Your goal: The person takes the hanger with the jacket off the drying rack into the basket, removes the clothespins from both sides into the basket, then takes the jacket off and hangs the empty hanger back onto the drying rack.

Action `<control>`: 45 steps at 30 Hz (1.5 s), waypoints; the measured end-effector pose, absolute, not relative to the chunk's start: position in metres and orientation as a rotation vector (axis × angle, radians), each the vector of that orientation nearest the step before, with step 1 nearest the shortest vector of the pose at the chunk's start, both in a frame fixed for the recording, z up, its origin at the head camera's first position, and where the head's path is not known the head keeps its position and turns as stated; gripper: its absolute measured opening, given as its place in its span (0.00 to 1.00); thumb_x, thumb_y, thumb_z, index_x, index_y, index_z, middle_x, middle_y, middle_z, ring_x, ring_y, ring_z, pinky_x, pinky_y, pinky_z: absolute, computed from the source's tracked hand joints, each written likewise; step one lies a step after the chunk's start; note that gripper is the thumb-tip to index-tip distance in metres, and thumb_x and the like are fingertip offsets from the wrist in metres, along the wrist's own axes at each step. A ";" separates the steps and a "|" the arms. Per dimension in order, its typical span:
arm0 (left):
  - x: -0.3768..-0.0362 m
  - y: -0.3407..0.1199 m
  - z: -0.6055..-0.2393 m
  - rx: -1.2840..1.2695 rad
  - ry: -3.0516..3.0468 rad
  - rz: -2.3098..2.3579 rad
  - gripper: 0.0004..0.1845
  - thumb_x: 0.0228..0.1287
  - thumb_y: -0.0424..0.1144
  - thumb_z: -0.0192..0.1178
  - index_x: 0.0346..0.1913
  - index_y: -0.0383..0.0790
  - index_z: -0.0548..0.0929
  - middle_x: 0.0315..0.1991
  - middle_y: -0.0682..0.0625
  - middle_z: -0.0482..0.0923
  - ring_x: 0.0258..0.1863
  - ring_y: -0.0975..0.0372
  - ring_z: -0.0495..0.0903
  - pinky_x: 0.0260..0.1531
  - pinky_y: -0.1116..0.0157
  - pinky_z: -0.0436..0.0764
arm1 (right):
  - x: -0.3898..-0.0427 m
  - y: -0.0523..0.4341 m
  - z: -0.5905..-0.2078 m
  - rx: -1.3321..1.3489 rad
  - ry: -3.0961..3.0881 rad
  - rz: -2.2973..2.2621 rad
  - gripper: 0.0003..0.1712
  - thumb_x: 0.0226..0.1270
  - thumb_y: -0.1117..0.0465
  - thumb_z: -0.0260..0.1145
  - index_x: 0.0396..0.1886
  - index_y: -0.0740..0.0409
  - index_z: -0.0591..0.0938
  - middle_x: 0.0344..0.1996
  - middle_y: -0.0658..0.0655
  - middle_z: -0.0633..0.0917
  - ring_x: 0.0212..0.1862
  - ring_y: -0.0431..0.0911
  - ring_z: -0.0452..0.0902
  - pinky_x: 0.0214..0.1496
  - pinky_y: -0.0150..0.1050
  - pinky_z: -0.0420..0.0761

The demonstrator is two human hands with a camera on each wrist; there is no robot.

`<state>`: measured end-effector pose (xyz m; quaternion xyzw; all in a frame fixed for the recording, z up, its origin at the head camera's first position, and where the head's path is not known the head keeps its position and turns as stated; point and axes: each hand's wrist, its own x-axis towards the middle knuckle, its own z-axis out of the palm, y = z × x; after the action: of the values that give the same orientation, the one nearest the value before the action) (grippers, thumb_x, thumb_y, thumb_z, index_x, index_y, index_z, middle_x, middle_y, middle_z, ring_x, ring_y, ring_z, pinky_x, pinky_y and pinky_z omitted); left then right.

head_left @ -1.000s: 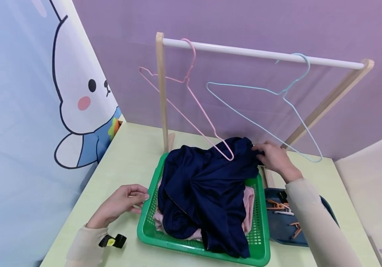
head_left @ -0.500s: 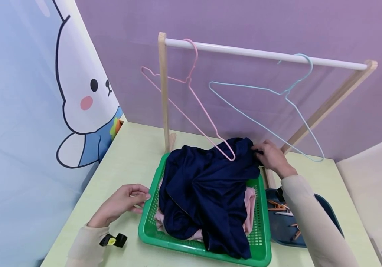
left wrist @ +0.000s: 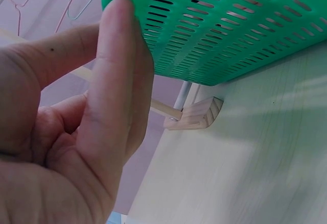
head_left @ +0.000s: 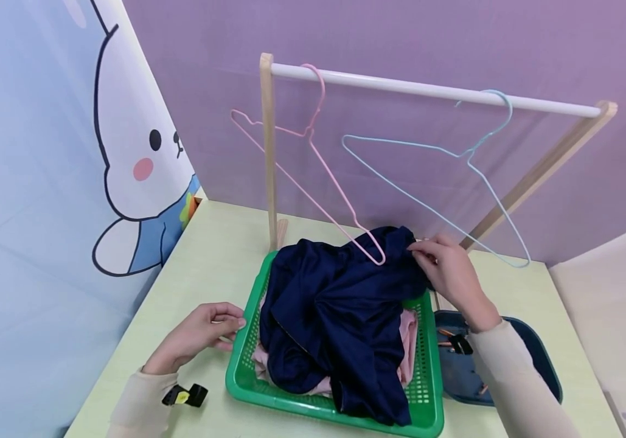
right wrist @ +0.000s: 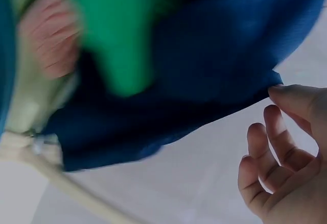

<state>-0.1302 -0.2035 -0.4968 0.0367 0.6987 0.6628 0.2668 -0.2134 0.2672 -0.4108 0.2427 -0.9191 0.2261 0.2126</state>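
Note:
A navy garment [head_left: 340, 316] lies heaped in a green plastic basket [head_left: 236, 359], over pink cloth [head_left: 408, 347] that shows at both sides. My right hand [head_left: 449, 274] pinches the garment's far right edge. In the right wrist view, the thumb tip of the right hand [right wrist: 291, 152] meets the edge of the navy cloth [right wrist: 219, 66], while the other fingers curl loosely below. My left hand [head_left: 203, 331] holds the basket's left rim by the fingertips. The left wrist view shows a fingertip of the left hand [left wrist: 97, 112] against the rim, beside the slotted basket wall [left wrist: 214, 35].
Behind the basket stands a wooden rack with a white rail [head_left: 400, 85]. From it hang a pink hanger [head_left: 334, 176], overlapping the garment in the head view, and a light blue hanger [head_left: 417, 194]. Right of the basket, a dark blue tray [head_left: 532, 347] holds clothespins [head_left: 446, 333], partly behind my sleeve.
My right hand has shifted slightly toward me and turned at the wrist, its fingertips still at the garment's edge. The left hand, basket and garment look the same.

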 end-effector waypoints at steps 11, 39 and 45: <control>-0.129 -0.202 -0.494 0.100 1.907 1.781 0.18 0.73 0.36 0.60 0.55 0.23 0.76 0.38 0.44 0.82 0.34 0.55 0.82 0.34 0.56 0.87 | -0.145 0.207 -0.360 1.067 -2.118 0.640 0.16 0.78 0.57 0.59 0.38 0.58 0.90 0.30 0.52 0.81 0.25 0.42 0.70 0.27 0.34 0.69; -0.130 -0.203 -0.497 0.111 1.906 1.784 0.19 0.73 0.36 0.60 0.56 0.22 0.76 0.38 0.44 0.82 0.35 0.55 0.82 0.36 0.54 0.87 | -0.124 0.183 -0.367 1.179 -2.309 0.440 0.12 0.76 0.54 0.62 0.41 0.52 0.90 0.34 0.48 0.82 0.33 0.44 0.76 0.35 0.44 0.73; -0.131 -0.203 -0.498 0.109 1.905 1.784 0.19 0.73 0.36 0.60 0.56 0.22 0.75 0.38 0.44 0.82 0.34 0.55 0.82 0.36 0.54 0.87 | -0.167 0.224 -0.382 1.000 -2.485 0.397 0.09 0.56 0.64 0.77 0.38 0.54 0.90 0.32 0.49 0.83 0.32 0.44 0.77 0.30 0.42 0.67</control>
<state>-0.1306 -0.2032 -0.4983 0.0402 0.7039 0.6592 0.2614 -0.1673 0.2243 -0.3819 0.3606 -0.8962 0.1432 0.2149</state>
